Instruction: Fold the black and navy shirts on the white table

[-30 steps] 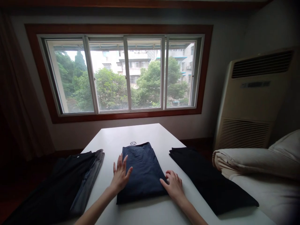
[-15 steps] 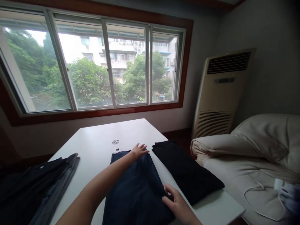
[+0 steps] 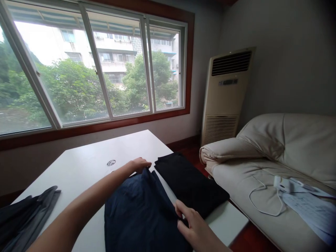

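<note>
In the lower middle of the frame I see the navy folded garment (image 3: 136, 213) lying on the white surface (image 3: 86, 164), its near end running off the bottom edge. The left hand (image 3: 140, 164) is stretched out to the garment's far end, just above the centre of the frame. Its fingers (image 3: 146, 163) are curled together and clamped on that far edge, and the cloth rises in a ridge under them. The right hand (image 3: 193, 227) sits at the bottom of the frame, right of centre, on the garment's right side. Its fingers (image 3: 180, 211) are drawn together with the thumb and pinch the cloth's edge.

Just beside the navy piece, to its right, a black folded garment (image 3: 191, 183) lies flat near the corner of the surface. I cannot tell whether the two touch. In the lower left corner a pile of dark clothes (image 3: 23, 217) lies well apart from both hands. A small round mark (image 3: 111, 162) shows on the surface left of the left hand.

A cream sofa (image 3: 288, 147) fills the right of the frame, with a white cable (image 3: 262, 199) and a sheet of paper (image 3: 312, 206) on its seat. A standing air conditioner (image 3: 225, 94) is behind it, and a wide window (image 3: 91, 70) spans the upper left.
</note>
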`<state>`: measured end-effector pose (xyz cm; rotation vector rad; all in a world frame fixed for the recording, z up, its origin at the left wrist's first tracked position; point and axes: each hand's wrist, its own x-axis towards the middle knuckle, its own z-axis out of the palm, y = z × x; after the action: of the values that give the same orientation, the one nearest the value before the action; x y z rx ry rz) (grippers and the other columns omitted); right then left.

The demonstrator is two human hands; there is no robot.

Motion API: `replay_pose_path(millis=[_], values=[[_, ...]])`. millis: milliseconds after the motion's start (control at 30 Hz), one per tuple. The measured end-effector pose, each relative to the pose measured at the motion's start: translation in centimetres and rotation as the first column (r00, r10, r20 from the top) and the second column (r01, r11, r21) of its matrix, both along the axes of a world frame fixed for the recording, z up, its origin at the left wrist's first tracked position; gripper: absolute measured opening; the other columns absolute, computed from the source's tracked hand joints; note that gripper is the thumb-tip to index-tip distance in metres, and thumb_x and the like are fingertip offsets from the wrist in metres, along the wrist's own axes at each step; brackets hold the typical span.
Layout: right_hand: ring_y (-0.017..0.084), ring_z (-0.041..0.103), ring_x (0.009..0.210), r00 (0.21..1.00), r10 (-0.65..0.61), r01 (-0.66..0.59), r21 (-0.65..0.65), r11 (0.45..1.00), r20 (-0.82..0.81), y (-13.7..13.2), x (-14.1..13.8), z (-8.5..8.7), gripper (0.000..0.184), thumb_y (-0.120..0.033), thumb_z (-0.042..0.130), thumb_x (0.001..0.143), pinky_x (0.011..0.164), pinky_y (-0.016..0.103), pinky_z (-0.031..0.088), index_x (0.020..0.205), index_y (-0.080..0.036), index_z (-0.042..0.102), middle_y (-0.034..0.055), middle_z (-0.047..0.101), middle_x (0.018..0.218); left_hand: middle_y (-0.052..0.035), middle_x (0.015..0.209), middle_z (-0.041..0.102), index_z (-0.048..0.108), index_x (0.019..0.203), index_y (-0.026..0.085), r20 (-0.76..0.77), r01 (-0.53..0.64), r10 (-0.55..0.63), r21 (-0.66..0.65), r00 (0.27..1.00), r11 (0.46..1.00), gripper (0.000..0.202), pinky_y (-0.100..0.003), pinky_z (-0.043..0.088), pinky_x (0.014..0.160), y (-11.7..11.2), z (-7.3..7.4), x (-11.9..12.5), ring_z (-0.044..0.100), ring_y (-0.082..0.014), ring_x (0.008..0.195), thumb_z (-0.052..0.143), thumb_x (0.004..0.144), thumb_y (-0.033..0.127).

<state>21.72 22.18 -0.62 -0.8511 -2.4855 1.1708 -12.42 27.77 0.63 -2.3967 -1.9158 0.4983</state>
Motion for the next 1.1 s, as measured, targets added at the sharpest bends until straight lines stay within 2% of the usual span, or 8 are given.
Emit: replay_pose_path(millis=[133,267,367,467,600,833,967,1100], values=[[0.018,0.057,0.088,0.999,0.044,-0.045,0.046,0.998,0.007,0.4,0.2,0.7,0.029,-0.018,0.044,0.077,0.081,0.028,0.039,0.102,-0.024,0.056,0.0015,0.063,0.095,-0.0032,0.133,0.056,0.047,0.135,0.032,0.173,0.188,-0.188,0.013,0.967,0.982,0.081,-0.031,0.039,0.101,-0.2,-0.1,1.6,0.052,-0.0228,0.120,0.060,0.060,0.002],[0.018,0.059,0.090,0.997,0.077,-0.078,0.069,0.995,0.010,0.2,0.8,0.6,0.033,-0.015,0.044,0.078,0.083,0.028,0.040,0.106,-0.024,0.058,0.0025,0.065,0.097,-0.0022,0.120,0.062,0.066,0.102,0.028,0.214,0.255,-0.241,-0.042,0.947,0.966,0.050,-0.031,0.037,0.103,0.9,-0.5,3.8,0.051,-0.0238,0.118,0.064,0.058,0.005],[0.020,0.057,0.100,0.998,0.059,-0.059,0.047,0.997,0.016,0.2,1.6,0.6,0.041,-0.016,0.043,0.080,0.090,0.029,0.039,0.119,-0.023,0.053,0.0046,0.064,0.108,-0.0022,0.100,0.068,0.068,0.085,0.023,0.178,0.208,-0.190,-0.086,0.966,0.974,0.033,-0.031,0.042,0.096,1.5,0.5,4.4,0.058,-0.0227,0.104,0.064,0.058,0.006],[0.018,0.057,0.093,0.999,0.034,-0.034,0.048,0.998,0.013,0.5,2.4,1.2,0.029,-0.018,0.042,0.081,0.086,0.029,0.040,0.106,-0.024,0.054,0.0024,0.063,0.100,0.0004,0.078,0.067,0.067,0.080,0.021,0.143,0.102,-0.082,-0.140,0.986,0.985,0.025,-0.028,0.047,0.076,1.9,3.0,4.2,0.059,-0.0179,0.076,0.061,0.059,0.006],[0.016,0.058,0.090,0.995,-0.012,0.017,0.056,0.998,-0.095,1.7,3.3,3.1,0.009,-0.017,0.042,0.081,0.085,0.027,0.041,0.086,-0.023,0.046,-0.0009,0.058,0.087,0.0052,0.054,0.052,0.062,0.066,0.017,0.149,0.053,-0.028,-0.162,0.988,0.985,0.017,-0.023,0.039,0.053,2.8,7.6,4.1,0.047,-0.0122,0.054,0.061,0.055,0.005],[0.018,0.055,0.109,0.967,-0.027,0.050,0.083,0.995,-0.254,5.7,4.2,6.9,0.012,-0.022,0.045,0.086,0.089,0.027,0.041,0.079,-0.024,0.035,-0.0008,0.054,0.085,0.0044,0.050,0.048,0.064,0.063,0.013,0.044,-0.088,0.093,-0.105,0.995,0.991,0.024,-0.026,0.041,0.059,7.4,15.3,7.1,0.048,-0.0134,0.055,0.055,0.049,-0.004],[0.013,0.054,0.087,0.947,-0.032,0.073,0.116,0.991,-0.321,9.0,4.7,8.4,0.016,-0.026,0.048,0.085,0.085,0.025,0.041,0.078,-0.023,0.034,-0.0033,0.045,0.079,0.0016,0.052,0.055,0.067,0.064,0.010,-0.033,-0.156,0.153,-0.087,0.988,0.984,0.021,-0.029,0.045,0.063,11.5,17.3,8.2,0.054,-0.0159,0.057,0.056,0.050,-0.002],[0.010,0.046,0.073,0.918,-0.046,0.078,0.064,0.995,-0.393,12.9,5.5,9.0,0.023,-0.031,0.052,0.082,0.074,0.022,0.041,0.074,-0.023,0.032,-0.0050,0.040,0.074,-0.0016,0.052,0.058,0.065,0.053,0.008,-0.107,-0.219,0.210,-0.072,0.972,0.973,0.007,-0.033,0.049,0.065,15.7,17.4,8.9,0.058,-0.0187,0.059,0.062,0.050,0.002]])
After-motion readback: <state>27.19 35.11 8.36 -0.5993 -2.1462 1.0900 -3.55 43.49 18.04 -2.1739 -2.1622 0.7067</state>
